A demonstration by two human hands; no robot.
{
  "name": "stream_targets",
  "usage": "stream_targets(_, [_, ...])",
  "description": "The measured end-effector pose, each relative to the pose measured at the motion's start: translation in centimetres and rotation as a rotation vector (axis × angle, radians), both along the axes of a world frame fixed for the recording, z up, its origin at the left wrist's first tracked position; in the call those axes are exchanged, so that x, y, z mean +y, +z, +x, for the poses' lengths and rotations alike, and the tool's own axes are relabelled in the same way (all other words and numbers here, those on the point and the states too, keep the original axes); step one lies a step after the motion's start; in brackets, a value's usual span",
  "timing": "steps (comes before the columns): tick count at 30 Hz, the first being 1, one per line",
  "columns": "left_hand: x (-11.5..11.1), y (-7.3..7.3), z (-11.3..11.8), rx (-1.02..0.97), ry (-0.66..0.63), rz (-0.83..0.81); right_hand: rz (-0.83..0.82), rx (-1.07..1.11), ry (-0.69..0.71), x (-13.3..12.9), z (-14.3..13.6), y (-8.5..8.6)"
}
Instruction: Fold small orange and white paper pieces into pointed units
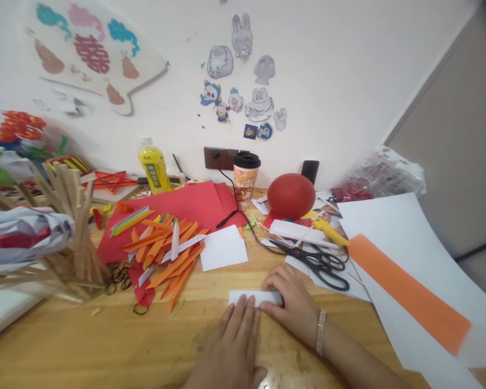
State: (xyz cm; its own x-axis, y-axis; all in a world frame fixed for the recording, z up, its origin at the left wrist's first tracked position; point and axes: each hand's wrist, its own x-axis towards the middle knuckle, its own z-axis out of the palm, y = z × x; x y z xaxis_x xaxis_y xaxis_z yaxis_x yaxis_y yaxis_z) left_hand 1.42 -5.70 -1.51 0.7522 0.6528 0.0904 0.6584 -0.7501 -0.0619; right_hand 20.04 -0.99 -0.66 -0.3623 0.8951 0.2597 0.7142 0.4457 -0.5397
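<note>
Your left hand [233, 332] lies flat, fingers pressing a folded white paper strip [267, 296]; your right hand [294, 300] curls round its right end, closeness of grip unclear. Strip sits under both hands, its near edge and right end partly covered. Left wrist cut off below. Black scissors [324, 263] lie just beyond the right hand, blades overlapping loose paper. Orange strips [174, 251], jumbled, underlying ones hidden, lie beyond and left of your left hand.
</note>
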Motion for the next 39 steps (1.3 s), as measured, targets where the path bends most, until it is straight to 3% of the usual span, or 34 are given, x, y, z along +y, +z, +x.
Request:
stream_targets(10, [0.0,-0.2,0.2,0.011,0.021,-0.007,0.001,0.001,-0.011,0.0,0.0,0.1])
stream_targets(20, [0.1,0.6,-0.3,0.044,0.049,-0.063,-0.138,-0.053,-0.199,-0.1,0.2,0.9])
stream_targets(24, [0.1,0.6,-1.7,0.059,0.108,-0.036,-0.183,-0.05,-0.142,0.1,1.9,1.2])
stream_targets(28, [0.5,1.0,-3.0,0.045,0.039,-0.002,-0.177,-0.04,0.002,0.5,3.3,1.2])
stream_targets(31, [1.1,1.8,-3.2,0.018,-0.042,0.051,-0.156,-0.037,0.066,0.8,3.7,1.1])
stream_targets(33, [1.7,2.0,-2.9,-0.066,-0.019,0.122,-0.143,-0.024,0.072,0.7,3.5,1.1])
stream_targets(36, [2.8,1.3,-2.3,-0.225,0.025,0.312,-0.126,-0.012,0.062,0.2,2.3,1.3])
stream_targets(39, [3.7,0.4,-1.6,-0.337,-0.067,0.408,-0.118,-0.007,0.086,-0.5,0.8,1.4])
